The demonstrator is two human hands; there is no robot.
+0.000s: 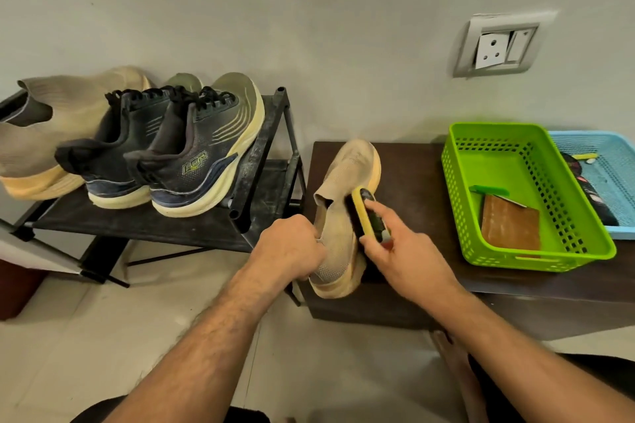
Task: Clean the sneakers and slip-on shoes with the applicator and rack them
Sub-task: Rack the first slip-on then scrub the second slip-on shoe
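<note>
A beige knit slip-on shoe (347, 189) lies on the dark low table (412, 175), toe pointing toward the wall. My left hand (290, 247) grips its heel collar. My right hand (405, 251) holds a yellow applicator (364, 213) with its dark pad pressed against the shoe's right side, index finger along the top. On the black rack (261, 154) to the left stand two dark sneakers (196, 151) (117, 154) with pale soles and the other beige slip-on (44, 134).
A green plastic basket (529, 196) holding a brown cloth and a green item sits on the table to the right. Beside it is a blue tray (604, 168) with small items. A wall socket (501, 45) is above. Tiled floor lies below.
</note>
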